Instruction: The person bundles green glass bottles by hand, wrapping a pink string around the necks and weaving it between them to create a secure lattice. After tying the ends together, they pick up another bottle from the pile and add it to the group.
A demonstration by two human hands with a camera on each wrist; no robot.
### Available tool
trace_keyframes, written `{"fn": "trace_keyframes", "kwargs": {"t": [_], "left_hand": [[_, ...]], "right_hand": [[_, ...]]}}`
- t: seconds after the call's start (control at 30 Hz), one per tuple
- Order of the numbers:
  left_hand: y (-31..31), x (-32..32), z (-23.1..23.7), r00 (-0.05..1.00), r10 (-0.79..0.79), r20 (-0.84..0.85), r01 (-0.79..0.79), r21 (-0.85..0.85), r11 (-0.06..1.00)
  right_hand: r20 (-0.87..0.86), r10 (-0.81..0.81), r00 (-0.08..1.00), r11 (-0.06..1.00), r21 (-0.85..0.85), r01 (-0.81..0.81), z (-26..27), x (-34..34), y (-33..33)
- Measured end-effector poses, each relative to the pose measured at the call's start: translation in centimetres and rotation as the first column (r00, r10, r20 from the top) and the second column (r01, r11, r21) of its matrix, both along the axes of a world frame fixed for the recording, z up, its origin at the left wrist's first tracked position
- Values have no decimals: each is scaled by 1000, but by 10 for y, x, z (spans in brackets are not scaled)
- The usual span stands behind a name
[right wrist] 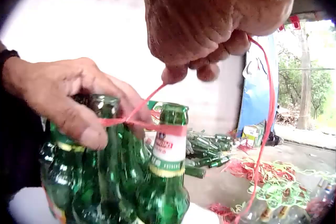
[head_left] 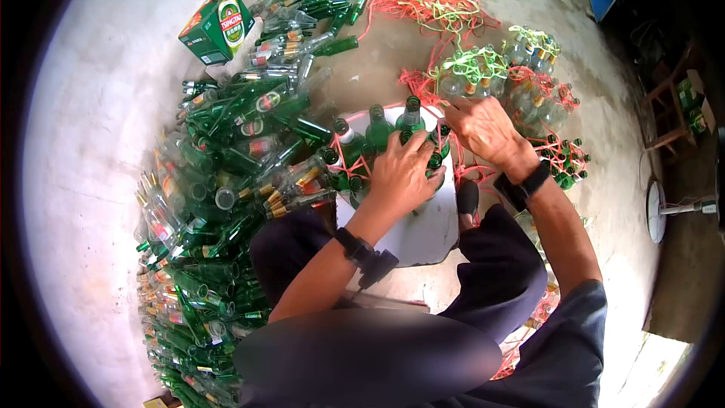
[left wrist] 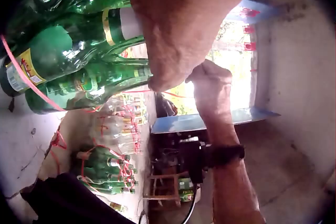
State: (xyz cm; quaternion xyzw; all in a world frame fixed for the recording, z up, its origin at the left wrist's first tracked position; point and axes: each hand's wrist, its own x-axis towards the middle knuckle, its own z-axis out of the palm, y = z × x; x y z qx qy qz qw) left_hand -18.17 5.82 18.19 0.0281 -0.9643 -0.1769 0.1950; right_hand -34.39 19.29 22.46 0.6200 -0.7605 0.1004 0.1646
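A cluster of green beer bottles [head_left: 379, 130] stands upright on a white-topped stand [head_left: 419, 236] between the person's knees. The left hand [head_left: 404, 170] lies over the bottle tops; in the right wrist view its thumb [right wrist: 93, 138] and fingers hold the necks from opposite sides. Red string [right wrist: 170, 128] runs around the necks, crossing the white label of the nearest bottle [right wrist: 167, 153]. Just right of the cluster, the right hand [head_left: 487, 132] grips the string with curled fingers and draws it up tight. A loose length of string hangs from that hand.
Loose green and clear bottles [head_left: 219, 268] pile up along the left, with a green beer carton [head_left: 219, 29] beyond. Red and green string [head_left: 430, 4] lies heaped at the back. Tied bottle bundles [head_left: 540, 98] stand at right, near a fan [head_left: 657, 211].
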Motion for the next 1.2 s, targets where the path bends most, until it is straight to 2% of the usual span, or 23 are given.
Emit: {"fn": "trace_keyframes", "kwargs": {"t": [0.1,0.17,0.2,0.23,0.3,0.33,0.37,0.43,0.47,0.5,0.57,0.6,0.67,0.73,0.8,0.83,0.9,0.97,1.03,1.1,1.13,1.17,1.2], "left_hand": [[0,0,1,999,19,34,-19,4,1000],[0,0,2,999,9,36,-10,20,1000],[0,0,2,1000,2,27,-2,26,1000],[-1,1,2,1000,-7,19,6,31,999],[0,1,2,1000,-5,28,4,41,999],[-1,0,2,999,-2,35,0,51,999],[-2,0,1,999,1,33,-2,52,999],[-2,1,-1,1000,-11,18,10,43,999],[-2,2,-1,1000,-10,14,10,43,999],[-2,3,-2,1000,-18,-14,18,46,999],[-2,12,-3,999,-24,-42,26,49,998],[-2,22,-3,994,-51,-93,58,75,996],[-3,46,-3,987,-75,-143,89,97,991],[-5,80,-1,981,68,-183,-66,19,998],[-11,105,-8,953,221,-209,-211,67,975],[-14,115,-8,939,282,-198,-265,108,958],[-14,125,-24,930,334,-155,-315,136,939],[-22,125,-72,898,430,-89,-343,471,813],[-29,119,-107,904,422,-70,-326,527,785],[-32,115,-126,902,429,-58,-254,731,633],[-37,112,-118,897,442,-21,-254,794,553],[-43,111,-111,898,440,-21,-252,795,551],[-50,111,-104,917,397,-32,-204,819,537]], "right_hand": [[-24,3,1000,1000,5,-3,-24,-28,-22],[189,71,979,993,-104,-52,-34,-37,-27],[269,52,962,996,-81,-31,-39,-39,-25],[269,53,962,996,-80,-32,-50,-42,-25],[625,-22,780,984,-125,128,-82,-49,-22],[786,-24,618,979,-106,173,-87,-47,-17],[785,-23,620,980,-106,170,-102,-47,-15],[729,125,673,954,-273,120,-124,-44,-16],[719,32,694,978,-166,126,-128,-45,-11],[718,33,696,978,-166,126,-134,-46,-12],[826,109,553,957,-238,167,-144,-46,-17],[825,111,554,957,-239,165,-148,-46,-17],[552,102,827,937,-333,106,-146,-41,-21],[589,66,806,928,-333,167,-145,-37,-24],[701,-8,713,902,-303,308,-145,-32,-26],[701,-7,713,901,-304,308,-148,-32,-24],[715,-158,681,937,-109,332,-153,-34,-17],[676,-180,714,933,-113,342,-156,-34,-16],[745,-208,634,939,-30,343,-164,-38,-12],[712,-310,630,914,43,403,-157,-28,-11],[571,-330,751,912,-11,409,-157,-22,-8],[412,-346,843,911,-66,406,-154,-13,-5],[396,-323,860,931,-33,364,-149,-6,5]]}}
